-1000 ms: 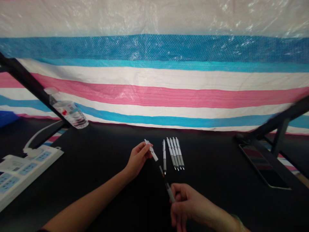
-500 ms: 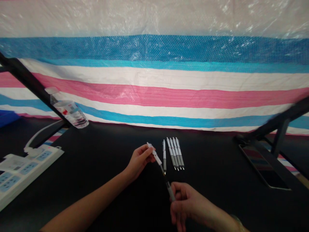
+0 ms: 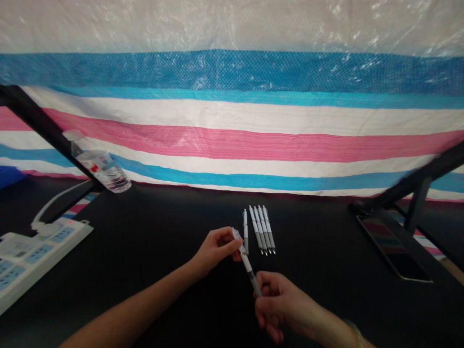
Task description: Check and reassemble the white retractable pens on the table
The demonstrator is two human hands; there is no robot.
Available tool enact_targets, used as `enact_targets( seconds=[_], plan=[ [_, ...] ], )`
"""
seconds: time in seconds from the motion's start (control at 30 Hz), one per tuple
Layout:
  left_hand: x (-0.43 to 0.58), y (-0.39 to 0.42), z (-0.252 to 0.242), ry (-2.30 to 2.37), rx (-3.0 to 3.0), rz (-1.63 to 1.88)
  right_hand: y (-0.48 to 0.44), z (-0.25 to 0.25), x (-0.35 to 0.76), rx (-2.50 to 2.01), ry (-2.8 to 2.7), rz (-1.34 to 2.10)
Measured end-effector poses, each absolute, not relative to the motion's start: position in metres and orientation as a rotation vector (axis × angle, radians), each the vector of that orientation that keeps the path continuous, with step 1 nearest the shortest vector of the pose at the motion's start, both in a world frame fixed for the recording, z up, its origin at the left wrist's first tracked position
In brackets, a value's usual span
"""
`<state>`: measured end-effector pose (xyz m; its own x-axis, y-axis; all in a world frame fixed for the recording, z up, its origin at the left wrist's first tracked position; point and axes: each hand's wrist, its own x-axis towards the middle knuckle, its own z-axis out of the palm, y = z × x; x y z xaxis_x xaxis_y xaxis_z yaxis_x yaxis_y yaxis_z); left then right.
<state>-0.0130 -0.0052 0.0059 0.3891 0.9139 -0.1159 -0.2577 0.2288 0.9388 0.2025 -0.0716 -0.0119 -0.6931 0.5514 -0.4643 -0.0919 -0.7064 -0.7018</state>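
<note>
left hand (image 3: 217, 251) pinching white barrel (image 3: 247, 262), right hand (image 3: 277, 299) pinching grey grip (image 3: 257, 287) | pen (image 3: 249, 269) near 6 o'clock, loose pens (image 3: 261, 230) at its 1 | looks like joining step imo, next prob wants straight alignment, gentle twist

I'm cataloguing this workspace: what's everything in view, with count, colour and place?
Table: one, black, foreground
Pens: five, white and grey, mid-table, four together, one just left
Pen barrel: one, white, in left hand
Pen grip section: one, grey, in right hand
Smartphone: one, dark, table's right side
Water bottle: one, clear, back left
Power strip: one, white with blue socket panels, left
Plugged cable: one, white, at power strip
Unidentified object: one, blue, left edge
Support bars: several, black, both sides
Striped sheet: one, white, blue and pink, background
Likely wristband: one, colour unclear, right wrist
Left hand: one, bare, centre
Right hand: one, bare, lower centre
</note>
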Motion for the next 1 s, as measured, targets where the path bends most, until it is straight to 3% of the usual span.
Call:
enact_targets(
  seconds=[1.0],
  plan=[
    [-0.016, -0.004, 0.003, 0.775, 0.923, 1.043, -0.072, -0.015, 0.205, -0.939, -0.939, 2.439]
  ],
)
